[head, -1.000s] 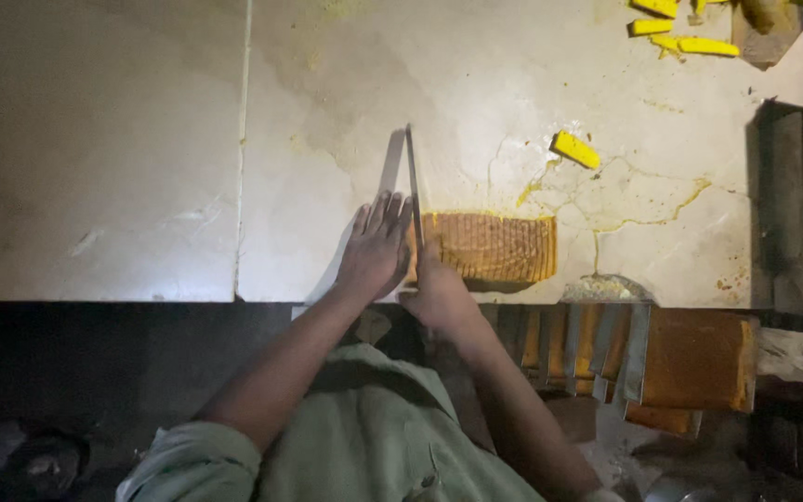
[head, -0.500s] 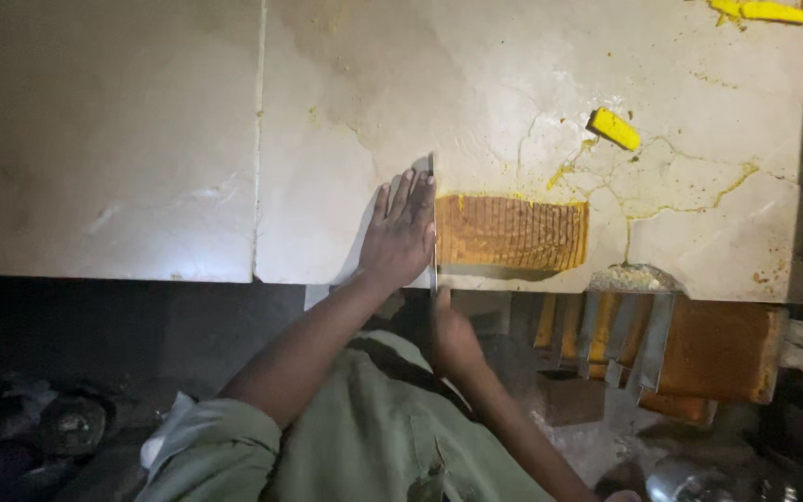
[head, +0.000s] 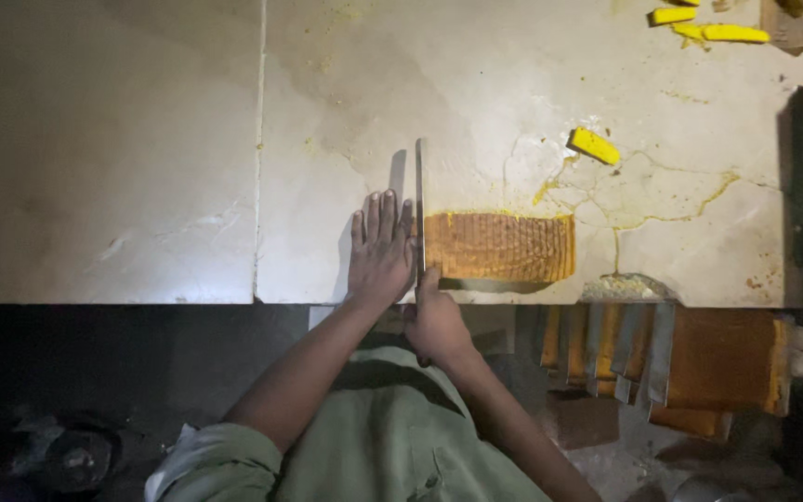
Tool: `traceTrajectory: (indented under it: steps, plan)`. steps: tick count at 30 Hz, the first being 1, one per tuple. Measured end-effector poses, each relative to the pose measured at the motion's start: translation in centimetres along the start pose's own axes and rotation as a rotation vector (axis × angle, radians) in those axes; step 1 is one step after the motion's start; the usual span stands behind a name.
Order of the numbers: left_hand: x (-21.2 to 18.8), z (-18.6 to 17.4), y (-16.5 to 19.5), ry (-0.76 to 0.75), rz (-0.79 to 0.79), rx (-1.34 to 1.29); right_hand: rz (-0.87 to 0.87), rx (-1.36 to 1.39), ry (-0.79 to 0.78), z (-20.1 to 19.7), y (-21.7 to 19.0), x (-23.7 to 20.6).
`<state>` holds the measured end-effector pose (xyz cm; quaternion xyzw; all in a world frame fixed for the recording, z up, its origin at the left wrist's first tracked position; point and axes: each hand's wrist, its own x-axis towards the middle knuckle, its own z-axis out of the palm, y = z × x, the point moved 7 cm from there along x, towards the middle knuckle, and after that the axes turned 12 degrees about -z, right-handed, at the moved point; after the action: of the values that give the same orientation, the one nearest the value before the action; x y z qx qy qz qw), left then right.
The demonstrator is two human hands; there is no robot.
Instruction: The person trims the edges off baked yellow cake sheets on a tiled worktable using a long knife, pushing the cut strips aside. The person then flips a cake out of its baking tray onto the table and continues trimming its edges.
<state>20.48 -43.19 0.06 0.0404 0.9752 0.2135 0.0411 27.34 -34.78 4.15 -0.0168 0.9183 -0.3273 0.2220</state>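
Left hand: the person's left hand (head: 381, 249) lies flat, palm down, on the pale stone worktop (head: 141, 167), fingers straight and nearly together, pointing away from the body. It grips nothing; its thumb side rests against the flat of the blade.
Right hand: the right hand (head: 436, 321) sits at the near edge of the worktop, fingers curled shut around the handle of the long, thin steel blade (head: 420, 209). The handle itself is hidden inside the fist.
Blade: it stands on edge, running straight away from the person, between the left hand and the block.
Block: the ribbed orange-brown rectangular block (head: 500, 246) lies on the worktop near its front edge, its left end touching the blade. Fine parallel lines cross its top face.
Scraps: a short bright yellow piece (head: 593, 145) lies on the stone beyond the block and well apart from it; several more yellow sticks (head: 717, 32) lie at the far right corner. Yellow smears and crumbs mark the stone around the block.
Worktop: two slabs meet at a seam left of the hands; cracks run through the right slab.
Below the edge: orange slabs set in grey metal frames (head: 680, 358) stand to the right of the person, lower than the worktop.
Clothing: an olive-green shirt (head: 401, 455) with rolled sleeves.
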Motion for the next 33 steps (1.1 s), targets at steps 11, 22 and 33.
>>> traceTrajectory:
  steps: [11,22,33]
  plan:
    - [-0.1,1.2,-0.1,0.010,0.032,-0.010,0.192,0.553,-0.051,8.5,10.6,-9.7]
    - [-0.7,-2.3,-0.7,0.202,-0.098,-0.286,-0.094,0.163,0.025,-1.7,4.2,-3.1]
    - [1.1,-2.6,2.6,0.077,-0.020,-0.093,0.041,0.312,0.501,-13.3,23.3,-14.0]
